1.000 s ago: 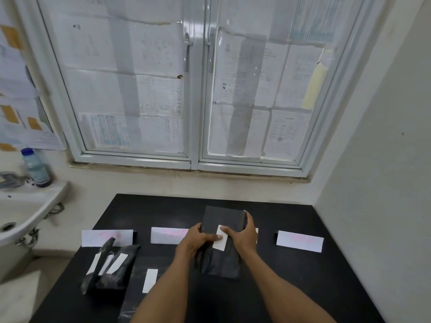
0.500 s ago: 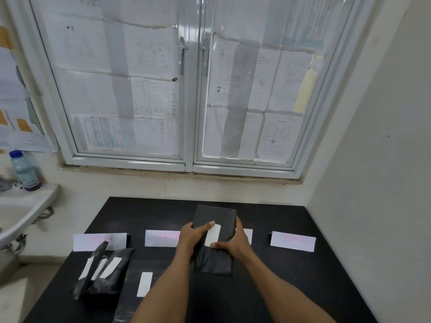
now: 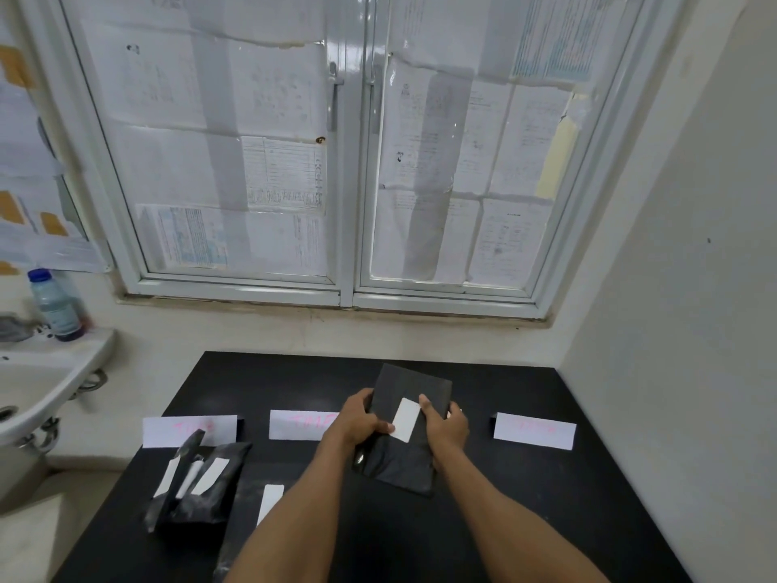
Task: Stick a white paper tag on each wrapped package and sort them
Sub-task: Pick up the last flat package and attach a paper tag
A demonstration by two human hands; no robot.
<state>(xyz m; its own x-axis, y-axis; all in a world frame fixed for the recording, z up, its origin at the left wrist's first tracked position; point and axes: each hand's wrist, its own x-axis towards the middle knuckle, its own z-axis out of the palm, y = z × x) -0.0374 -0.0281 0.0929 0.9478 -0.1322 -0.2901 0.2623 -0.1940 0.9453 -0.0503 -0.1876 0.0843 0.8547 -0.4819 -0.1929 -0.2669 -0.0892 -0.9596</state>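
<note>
- Label cards run in a row across the table.
- Wrapped package before the row's middle.
- Tagged packages before the leftmost card; sink left of the table.

1. We read this as a small workroom rather than a home: a plain corner between a window and a bare wall.
2. We note printed sheets taped over both panes, tables and forms too faint to read, with more notices on the left wall.
3. We mark a wall-hung sink at left, a blue-capped bottle standing on its rim.
4. We find a black table set into the corner beneath the sill.
5. We see white cards with pink lettering in a row across the table, and tagged black packages just before the leftmost, as at a sorting bench.
</note>
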